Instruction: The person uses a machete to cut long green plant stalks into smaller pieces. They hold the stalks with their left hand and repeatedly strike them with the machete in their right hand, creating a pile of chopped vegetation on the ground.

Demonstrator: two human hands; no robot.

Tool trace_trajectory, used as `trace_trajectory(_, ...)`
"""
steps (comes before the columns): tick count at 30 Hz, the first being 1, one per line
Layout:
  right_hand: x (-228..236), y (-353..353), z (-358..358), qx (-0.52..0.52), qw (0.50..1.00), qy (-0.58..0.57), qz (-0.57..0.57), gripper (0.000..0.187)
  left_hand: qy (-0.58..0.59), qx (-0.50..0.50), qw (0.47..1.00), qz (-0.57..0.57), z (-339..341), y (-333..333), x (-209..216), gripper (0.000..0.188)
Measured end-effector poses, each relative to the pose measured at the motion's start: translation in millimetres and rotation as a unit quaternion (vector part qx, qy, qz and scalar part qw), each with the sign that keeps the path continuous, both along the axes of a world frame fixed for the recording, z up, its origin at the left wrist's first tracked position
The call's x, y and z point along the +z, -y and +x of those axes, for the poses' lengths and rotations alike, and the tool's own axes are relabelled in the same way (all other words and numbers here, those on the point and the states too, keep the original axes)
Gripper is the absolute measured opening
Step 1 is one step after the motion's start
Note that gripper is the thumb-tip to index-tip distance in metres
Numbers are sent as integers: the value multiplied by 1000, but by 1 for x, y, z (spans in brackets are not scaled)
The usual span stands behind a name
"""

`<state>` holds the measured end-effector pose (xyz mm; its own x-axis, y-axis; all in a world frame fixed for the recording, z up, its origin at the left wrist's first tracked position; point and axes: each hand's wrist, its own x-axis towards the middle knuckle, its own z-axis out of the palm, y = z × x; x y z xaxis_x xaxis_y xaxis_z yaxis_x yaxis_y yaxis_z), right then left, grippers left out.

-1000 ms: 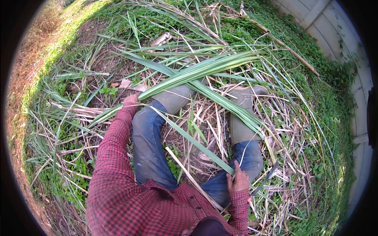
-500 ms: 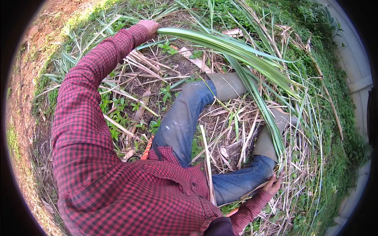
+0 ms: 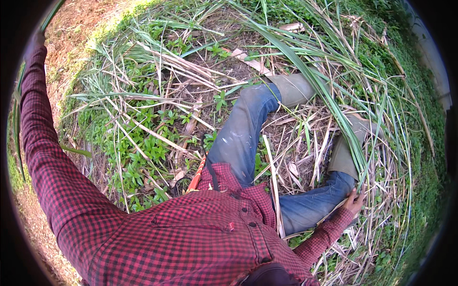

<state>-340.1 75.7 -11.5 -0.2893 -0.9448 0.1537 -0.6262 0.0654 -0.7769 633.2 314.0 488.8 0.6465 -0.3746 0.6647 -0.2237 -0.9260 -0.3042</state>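
"Two hands show, don't they? Where's the left hand [image 3: 35, 44]?"

"Far out at the upper left rim, dim and blurred, at the end of a stretched arm. It's closed round some long green leaves [image 3: 51, 15]; one part sticks up past the fist, and others hang down beside the checked sleeve [image 3: 40, 112]."

"And the right hand [image 3: 353, 202]?"

"Low, by the right knee, at the near ends of some green blades [image 3: 336, 109]. I can't tell whether its fingers pinch them or only rest against them."

"How do those blades lie?"

"Slantwise, from the top middle down across both rubber boots [image 3: 296, 89], with their near ends by that hand."

"What's between the legs?"

"Dry, straw-coloured litter [image 3: 298, 157] on the ground. One pale stalk [image 3: 272, 174] stretches from there over the jeans [image 3: 241, 128] to the shirt [image 3: 162, 238]."

"That orange thing at the waist?"

"An orange, patterned strip [image 3: 197, 175], just beside the left thigh. Leafy low plants [image 3: 148, 136] grow left of it, and reddish soil [image 3: 78, 28] shows at the upper left."
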Motion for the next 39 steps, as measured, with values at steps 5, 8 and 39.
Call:
trace_trajectory(5,24,-3,24,17,996,-82,-27,45,-157,291,934,132,-67,25,-143,76)
trace_trajectory(8,30,-7,40,13,993,-119,-20,48,-204,-4,958,201,-105,100,-266,83)
trace_trajectory(39,21,157,-141,-202,940,-213,177,26,-449,-273,741,418,-235,221,-440,53)
